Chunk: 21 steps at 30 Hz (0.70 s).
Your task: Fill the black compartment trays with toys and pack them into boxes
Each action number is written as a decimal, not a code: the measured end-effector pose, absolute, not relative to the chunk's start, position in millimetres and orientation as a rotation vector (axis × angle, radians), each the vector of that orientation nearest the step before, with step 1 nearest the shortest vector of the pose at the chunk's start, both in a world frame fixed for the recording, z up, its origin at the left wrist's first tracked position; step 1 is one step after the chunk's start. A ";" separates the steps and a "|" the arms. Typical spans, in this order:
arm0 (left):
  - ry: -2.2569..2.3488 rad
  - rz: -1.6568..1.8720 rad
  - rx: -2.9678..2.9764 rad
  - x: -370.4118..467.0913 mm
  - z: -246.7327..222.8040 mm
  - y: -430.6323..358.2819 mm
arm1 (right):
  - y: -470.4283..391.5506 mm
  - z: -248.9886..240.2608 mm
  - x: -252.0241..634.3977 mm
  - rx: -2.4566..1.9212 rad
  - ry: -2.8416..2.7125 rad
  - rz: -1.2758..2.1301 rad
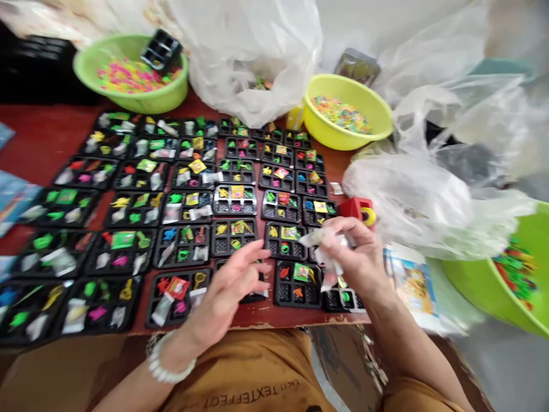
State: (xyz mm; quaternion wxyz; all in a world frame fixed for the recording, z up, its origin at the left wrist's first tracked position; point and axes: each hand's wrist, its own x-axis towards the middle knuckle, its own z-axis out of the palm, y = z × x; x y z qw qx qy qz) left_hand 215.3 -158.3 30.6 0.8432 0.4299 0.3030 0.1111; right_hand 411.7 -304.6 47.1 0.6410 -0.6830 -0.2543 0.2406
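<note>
My right hand (pixel 358 252) is closed around several small white packets (pixel 332 254), held over the right-hand trays. My left hand (pixel 234 280) hovers above a black tray near the front edge, fingers apart and nothing in them; it hides most of that tray. Rows of black compartment trays (pixel 182 246) hold small coloured plastic toys and little sachets. In the left columns, white wrapped packets (pixel 77 315) also lie in the front compartments. Just right of my left hand is a tray (pixel 298 284) with a green sachet, a red toy and an orange toy.
Green (pixel 128 103) and yellow (pixel 347 137) basins of small pieces stand at the back. Clear plastic bags (pixel 412 194) cover the right side, beside a red tape dispenser (pixel 355 209). Another green basin (pixel 476 292) is far right. Blue printed packs (pixel 17 197) lie at the left.
</note>
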 end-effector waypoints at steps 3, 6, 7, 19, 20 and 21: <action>0.536 0.231 0.512 239.8 33.7 -170.8 | -253.4 37.8 369.6 -1.435 -1.116 0.373; 0.578 0.391 0.329 245.7 34.5 -165.6 | -220.6 21.9 345.6 -1.378 -1.438 0.106; 0.599 0.425 0.293 245.4 35.2 -161.5 | -213.7 16.8 341.4 -1.404 -1.487 0.022; 0.670 0.472 0.043 256.1 43.4 -105.7 | -177.6 18.5 352.6 -1.694 -1.741 0.015; 0.670 0.460 0.043 255.7 42.5 -105.4 | -177.3 19.9 352.8 -1.695 -1.724 0.053; 0.684 0.445 0.041 255.0 41.7 -105.7 | -177.8 21.0 352.3 -1.696 -1.702 0.068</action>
